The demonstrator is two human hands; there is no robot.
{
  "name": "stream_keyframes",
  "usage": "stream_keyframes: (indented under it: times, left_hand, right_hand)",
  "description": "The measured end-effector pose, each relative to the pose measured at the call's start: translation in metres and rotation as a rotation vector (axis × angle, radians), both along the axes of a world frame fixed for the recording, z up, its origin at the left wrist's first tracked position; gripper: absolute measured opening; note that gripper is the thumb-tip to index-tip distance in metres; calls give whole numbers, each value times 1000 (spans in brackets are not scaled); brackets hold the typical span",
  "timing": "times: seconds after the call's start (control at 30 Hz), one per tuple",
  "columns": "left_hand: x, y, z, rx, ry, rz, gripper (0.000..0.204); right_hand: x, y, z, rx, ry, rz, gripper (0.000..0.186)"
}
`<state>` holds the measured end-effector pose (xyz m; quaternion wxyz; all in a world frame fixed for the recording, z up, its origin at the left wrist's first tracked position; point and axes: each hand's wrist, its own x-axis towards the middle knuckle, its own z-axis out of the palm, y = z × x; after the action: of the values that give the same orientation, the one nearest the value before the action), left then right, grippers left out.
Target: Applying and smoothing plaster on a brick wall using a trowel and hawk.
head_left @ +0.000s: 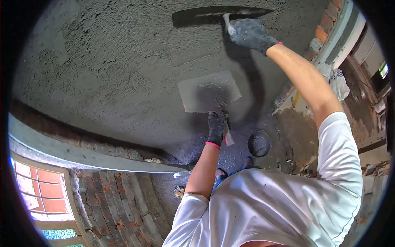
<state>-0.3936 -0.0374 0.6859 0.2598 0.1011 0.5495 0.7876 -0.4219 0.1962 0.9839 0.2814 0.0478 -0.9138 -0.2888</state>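
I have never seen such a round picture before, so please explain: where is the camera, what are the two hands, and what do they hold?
The camera sits on a person's head and looks at their own hands; its wide lens bends the edges. Both hands wear dark gloves. The right hand presses a long flat trowel against the grey, wet plastered wall. The left hand holds a square board for mortar by its handle underneath. Lower down are a round bucket and red brickwork.

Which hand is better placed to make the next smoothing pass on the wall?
Right. The right hand holds the trowel flat against the plastered wall; the left hand holds the mortar board lower.
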Motion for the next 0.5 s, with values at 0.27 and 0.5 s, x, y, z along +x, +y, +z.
stream_keyframes:
  times: [0.27, 0.5]
  left_hand:
    - [29, 25, 18, 18, -263, -49, 5]
    - [42, 74, 10, 77, -191, -22, 10]
  right_hand:
    - [40, 34, -94, 16, 414, 97, 37]
    - [27, 51, -85, -263, -419, -37, 42]
